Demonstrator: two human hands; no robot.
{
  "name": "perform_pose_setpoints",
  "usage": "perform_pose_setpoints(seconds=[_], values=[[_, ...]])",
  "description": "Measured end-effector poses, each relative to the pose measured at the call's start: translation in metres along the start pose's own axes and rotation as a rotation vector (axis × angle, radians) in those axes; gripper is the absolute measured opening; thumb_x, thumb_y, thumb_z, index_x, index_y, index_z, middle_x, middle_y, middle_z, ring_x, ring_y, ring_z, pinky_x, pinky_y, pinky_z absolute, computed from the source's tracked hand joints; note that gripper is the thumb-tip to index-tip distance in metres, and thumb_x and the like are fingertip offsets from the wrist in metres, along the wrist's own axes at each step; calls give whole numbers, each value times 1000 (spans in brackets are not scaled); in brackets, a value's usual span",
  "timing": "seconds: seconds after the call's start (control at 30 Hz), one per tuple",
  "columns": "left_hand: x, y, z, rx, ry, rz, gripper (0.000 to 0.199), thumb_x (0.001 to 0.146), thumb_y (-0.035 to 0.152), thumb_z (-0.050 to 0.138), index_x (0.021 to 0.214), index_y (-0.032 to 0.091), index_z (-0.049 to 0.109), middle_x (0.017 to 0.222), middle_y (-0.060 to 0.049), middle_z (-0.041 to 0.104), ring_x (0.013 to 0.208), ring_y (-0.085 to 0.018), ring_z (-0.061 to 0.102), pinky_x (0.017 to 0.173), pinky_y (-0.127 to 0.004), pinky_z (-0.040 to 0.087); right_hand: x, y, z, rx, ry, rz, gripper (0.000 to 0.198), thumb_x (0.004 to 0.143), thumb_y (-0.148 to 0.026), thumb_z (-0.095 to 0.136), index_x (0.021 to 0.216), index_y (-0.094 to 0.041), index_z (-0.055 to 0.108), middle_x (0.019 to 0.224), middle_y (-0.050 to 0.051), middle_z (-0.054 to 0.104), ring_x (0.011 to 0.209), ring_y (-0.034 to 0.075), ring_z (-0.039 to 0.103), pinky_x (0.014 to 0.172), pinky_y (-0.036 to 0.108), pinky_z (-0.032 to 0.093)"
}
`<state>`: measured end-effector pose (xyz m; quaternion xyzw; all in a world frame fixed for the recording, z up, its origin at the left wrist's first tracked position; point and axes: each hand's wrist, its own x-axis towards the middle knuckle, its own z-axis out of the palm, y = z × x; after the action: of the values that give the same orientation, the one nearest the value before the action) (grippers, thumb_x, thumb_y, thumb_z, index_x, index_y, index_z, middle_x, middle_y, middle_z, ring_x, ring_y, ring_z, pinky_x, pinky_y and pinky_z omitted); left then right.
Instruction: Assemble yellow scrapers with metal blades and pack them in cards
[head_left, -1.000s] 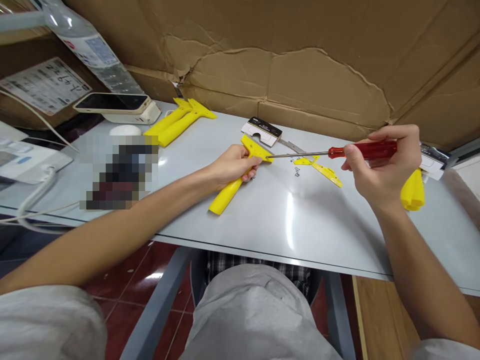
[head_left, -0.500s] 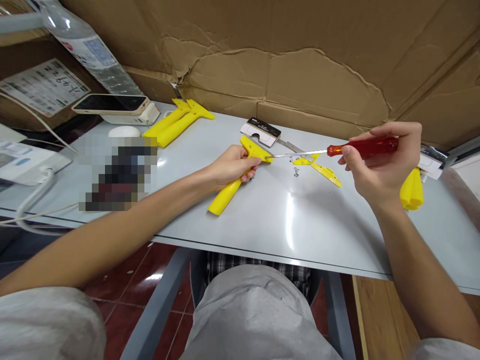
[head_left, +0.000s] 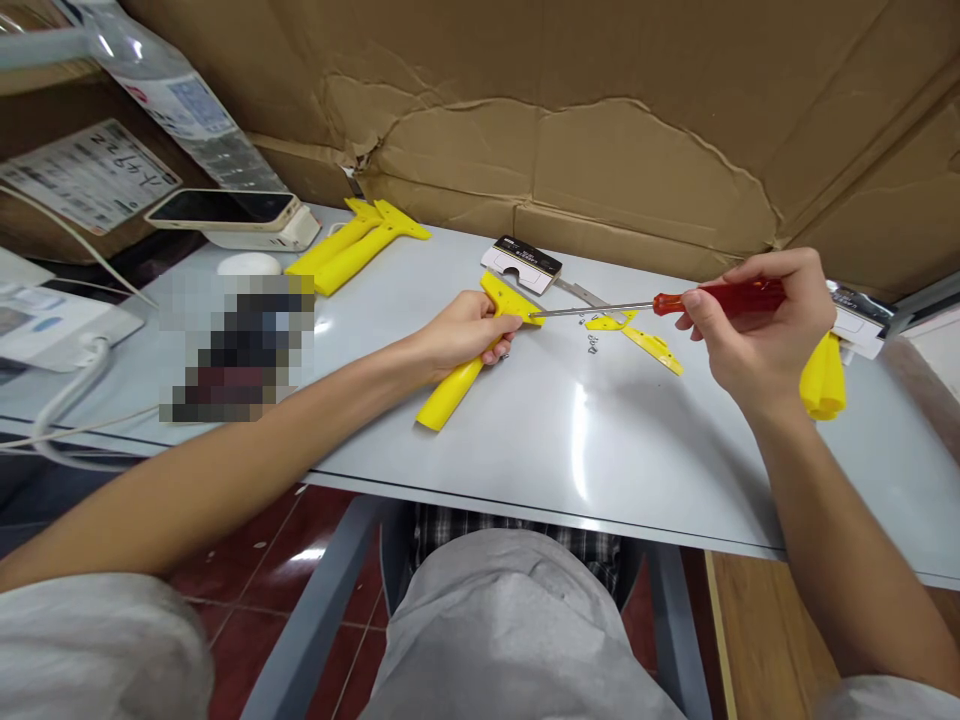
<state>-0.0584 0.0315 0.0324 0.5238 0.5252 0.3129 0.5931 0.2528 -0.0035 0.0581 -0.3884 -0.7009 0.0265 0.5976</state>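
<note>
My left hand (head_left: 474, 330) is closed around a yellow scraper (head_left: 450, 394) near its wide head, the handle slanting down toward the table's front edge. In my right hand (head_left: 772, 335) is a screwdriver (head_left: 739, 298) with a clear red handle. Its long metal shaft points left, and the tip meets the right end of the scraper head by my left thumb. Right of the scraper lie small screws (head_left: 592, 344), loose yellow scraper parts (head_left: 651, 350) and a metal blade strip (head_left: 579, 292). A black-and-white card pack (head_left: 523, 264) lies just behind the scraper head.
Two yellow scrapers (head_left: 367, 243) lie at the back left, near a phone (head_left: 221, 207) on a white block. A plastic bottle (head_left: 187, 100) leans behind them. More yellow handles (head_left: 823, 380) and a package (head_left: 862, 318) sit at right. Cardboard (head_left: 585, 150) walls the back.
My right hand has turned slightly on the screwdriver handle and shifted a little left. The tip stays at the scraper head, and my left hand holds still.
</note>
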Motion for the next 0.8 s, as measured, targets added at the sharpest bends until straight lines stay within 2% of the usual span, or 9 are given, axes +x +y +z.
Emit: perform_pose_setpoints(seconds=[0.13,0.27,0.37,0.47,0.53,0.63,0.7,0.8], values=[[-1,0,1,-13,2,8,27,104,9,62,77,14,61,62,-2,57,46,-7,48,40,-19,36,0,-1,1,12,9,-67,40,81,-32,86,108,-22,59,99,1,66,82,13,74,59,26,63],[-1,1,1,-10,-7,7,30,102,10,66,74,15,60,61,-1,56,46,-7,48,40,-18,35,2,0,1,13,18,-179,33,83,-34,79,110,-25,62,103,3,65,86,14,69,59,27,61],[-1,0,0,-11,-8,3,29,102,10,65,74,15,60,61,-2,57,46,-7,48,41,-18,35,1,3,2,74,-2,-191,35,84,-37,77,113,-26,63,107,5,65,90,16,71,60,29,62],[-1,0,0,-14,-15,9,29,103,11,64,74,16,60,62,-2,57,46,-7,48,41,-19,37,-2,5,3,31,23,-125,27,94,-42,69,114,-26,61,103,4,66,75,13,71,55,27,58],[-1,0,0,-5,-9,10,30,102,11,65,73,16,59,61,-2,57,46,-7,48,41,-19,37,-3,5,3,-72,79,-82,21,101,-44,63,107,-24,61,90,2,65,60,11,66,49,25,51],[-1,1,0,14,1,1,33,102,11,65,71,16,58,60,-2,57,45,-7,47,41,-19,37,-2,5,2,-180,122,-44,25,102,-46,63,95,-22,60,73,0,57,52,11,62,46,24,45],[-1,1,-1,7,-2,-1,32,103,12,65,72,16,58,60,-2,57,45,-7,47,41,-19,36,-1,4,2,-182,108,-28,25,101,-46,65,96,-22,61,74,0,58,51,11,61,45,24,45],[0,-1,-1,-23,-12,-1,29,102,12,65,75,16,59,61,-2,56,45,-7,47,40,-19,34,-1,2,1,-131,76,-53,22,101,-46,65,107,-25,62,85,2,61,54,11,63,44,25,43]])
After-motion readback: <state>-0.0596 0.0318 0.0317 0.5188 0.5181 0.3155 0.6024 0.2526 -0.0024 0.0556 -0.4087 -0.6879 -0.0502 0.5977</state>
